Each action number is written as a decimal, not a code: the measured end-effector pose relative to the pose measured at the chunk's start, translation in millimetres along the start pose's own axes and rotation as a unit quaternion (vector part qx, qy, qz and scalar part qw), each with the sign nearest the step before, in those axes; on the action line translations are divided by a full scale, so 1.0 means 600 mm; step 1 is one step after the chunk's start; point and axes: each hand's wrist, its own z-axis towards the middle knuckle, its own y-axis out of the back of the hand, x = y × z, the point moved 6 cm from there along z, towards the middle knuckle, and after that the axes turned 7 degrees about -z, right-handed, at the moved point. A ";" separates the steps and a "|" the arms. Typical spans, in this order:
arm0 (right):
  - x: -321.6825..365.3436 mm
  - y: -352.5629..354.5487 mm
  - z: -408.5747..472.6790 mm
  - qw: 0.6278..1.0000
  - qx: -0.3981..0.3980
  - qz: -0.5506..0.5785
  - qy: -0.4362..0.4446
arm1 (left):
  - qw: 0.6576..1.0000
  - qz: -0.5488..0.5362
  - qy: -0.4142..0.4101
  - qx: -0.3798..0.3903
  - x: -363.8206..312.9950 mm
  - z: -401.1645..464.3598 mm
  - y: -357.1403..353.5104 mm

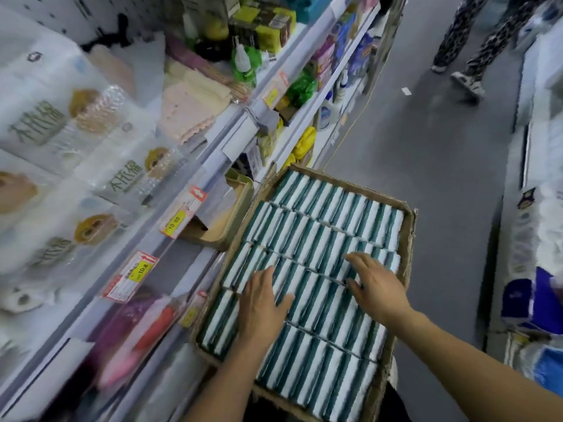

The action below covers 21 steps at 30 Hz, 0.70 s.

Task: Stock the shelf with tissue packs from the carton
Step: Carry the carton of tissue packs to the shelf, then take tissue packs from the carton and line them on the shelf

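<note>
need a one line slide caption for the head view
Both hands, left and right, rest on rows of green-and-white tissue packs filling an open carton beside a stocked store shelf.

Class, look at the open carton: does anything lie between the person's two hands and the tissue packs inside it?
Nothing visible does. The carton is open, and the left hand and right hand rest with spread fingers directly on the top layer of tissue packs.

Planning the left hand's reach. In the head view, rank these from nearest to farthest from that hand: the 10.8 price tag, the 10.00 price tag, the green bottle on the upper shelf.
1. The 10.8 price tag, on the shelf edge just left of the left hand.
2. The 10.00 price tag, farther along the same edge.
3. The green bottle, far up the upper shelf.
</note>
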 end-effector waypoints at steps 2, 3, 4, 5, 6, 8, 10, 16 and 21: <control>-0.007 0.000 0.020 0.998 0.023 -0.022 0.062 | 1.000 -0.005 0.022 -0.016 -0.006 -0.020 -0.027; -0.010 -0.001 0.031 0.994 0.036 -0.036 0.094 | 0.999 -0.006 0.036 -0.027 -0.011 -0.029 -0.039; -0.013 -0.001 0.041 0.990 0.050 -0.050 0.122 | 0.998 -0.007 0.053 -0.041 -0.017 -0.038 -0.049; -0.017 0.001 0.052 0.985 0.062 -0.062 0.146 | 0.996 -0.011 0.068 -0.058 -0.023 -0.047 -0.058; -0.020 0.003 0.062 0.981 0.071 -0.073 0.167 | 0.994 -0.014 0.080 -0.074 -0.028 -0.055 -0.065; -0.025 0.009 0.080 0.967 0.081 -0.094 0.224 | 0.988 -0.007 0.115 -0.108 -0.039 -0.068 -0.081; -0.027 0.017 0.097 0.955 0.083 -0.103 0.265 | 0.981 0.002 0.146 -0.124 -0.045 -0.075 -0.093; -0.026 0.029 0.131 0.927 0.073 -0.148 0.337 | 0.972 0.038 0.178 -0.150 -0.057 -0.079 -0.108; -0.010 0.023 0.156 0.910 0.075 -0.199 0.355 | 0.970 0.080 0.170 -0.152 -0.064 -0.063 -0.099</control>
